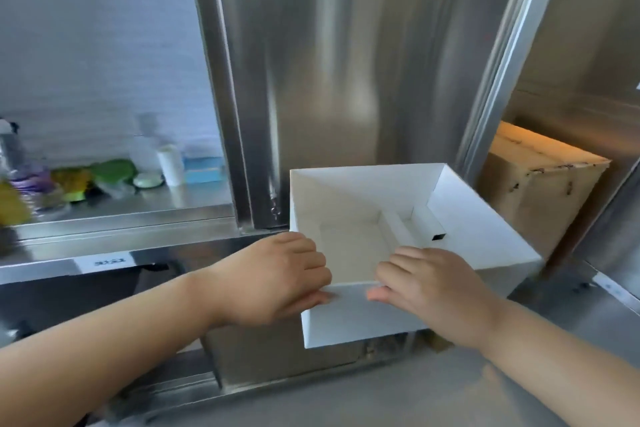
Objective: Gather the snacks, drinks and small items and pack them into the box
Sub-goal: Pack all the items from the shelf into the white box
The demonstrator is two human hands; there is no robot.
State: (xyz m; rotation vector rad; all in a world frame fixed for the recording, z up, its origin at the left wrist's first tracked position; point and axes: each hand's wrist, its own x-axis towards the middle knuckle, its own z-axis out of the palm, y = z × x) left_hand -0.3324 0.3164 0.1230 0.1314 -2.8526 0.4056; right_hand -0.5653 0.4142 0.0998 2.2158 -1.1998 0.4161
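Open white box (485,218) at centre, before a steel cabinet (329,80). Near rim gripped by left hand (284,274) and right hand (426,288), fingers hooked inside, thumbs outside. Inside, a white insert (391,229) split into compartments. Blurred bottles and packets (104,177) on shelf (138,215), well left. Brown carton (540,191) in recess, right.

No text can be read. Dark print is carried by a white label (105,262) on the steel shelf edge (41,272), left of the fingers (313,255) of the left hand (277,279), but it is blurred beyond reading.
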